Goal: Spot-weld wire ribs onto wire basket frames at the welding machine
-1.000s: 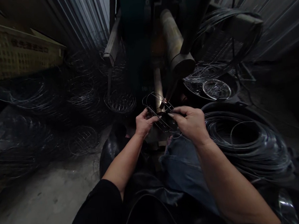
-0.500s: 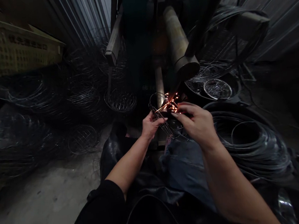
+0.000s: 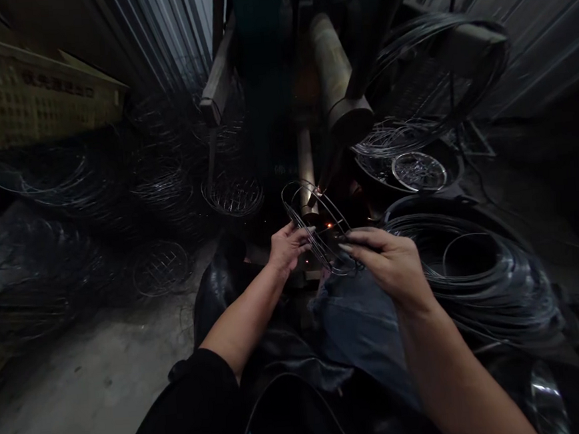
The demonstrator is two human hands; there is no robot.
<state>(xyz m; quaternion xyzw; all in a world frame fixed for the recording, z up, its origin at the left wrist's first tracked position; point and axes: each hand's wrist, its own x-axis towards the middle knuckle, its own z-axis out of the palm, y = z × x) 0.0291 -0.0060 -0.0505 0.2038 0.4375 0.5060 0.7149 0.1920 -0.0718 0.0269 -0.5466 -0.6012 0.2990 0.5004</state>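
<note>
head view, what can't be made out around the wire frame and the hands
- Wire frame, head view: its joints are too thin and dim to count.
- Left hand: fingertips hidden behind the frame's wires.
- Right hand: motion blur smears the fingers.
- Wire baskets at left: lost in shadow.
- Wire coil: far side fades into darkness.

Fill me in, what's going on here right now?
A seated person grips a round wire frame with both hands: the left hand on its near left edge, the right hand on its right side. The frame's far rim sits at the tip of the welding machine, with a few faint sparks nearby. A big coil of wire lies to the right, and finished wire frames are piled on the left.
</note>
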